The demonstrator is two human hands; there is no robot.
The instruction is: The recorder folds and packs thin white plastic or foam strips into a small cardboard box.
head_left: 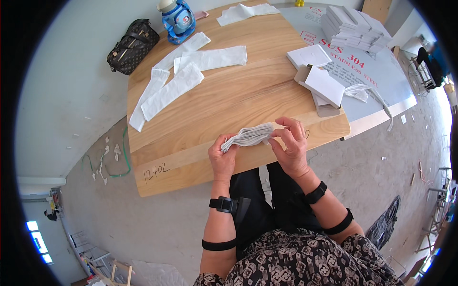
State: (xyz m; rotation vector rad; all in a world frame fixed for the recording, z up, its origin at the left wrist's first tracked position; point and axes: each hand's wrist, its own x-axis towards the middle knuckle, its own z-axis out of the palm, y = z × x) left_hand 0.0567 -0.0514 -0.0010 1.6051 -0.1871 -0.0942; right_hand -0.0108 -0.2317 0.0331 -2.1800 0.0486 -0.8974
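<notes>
A thin stack of folded white sheets is held just above the near edge of the wooden table; whether they are paper, cloth or plastic I cannot tell. My left hand grips its left end between thumb and fingers. At its right end, my right hand pinches the loose edges with thumb and forefinger, the other fingers curled above. The layers fan slightly apart toward the right. Farther left on the table lie several long folded white strips, some overlapping. Another white strip lies at the far edge.
White flat boxes, one with its flap open, sit at the table's right, beside a clear plastic bag. Stacked white boxes stand on a grey printed sheet behind. A blue bottle and a brown patterned handbag are at the far left.
</notes>
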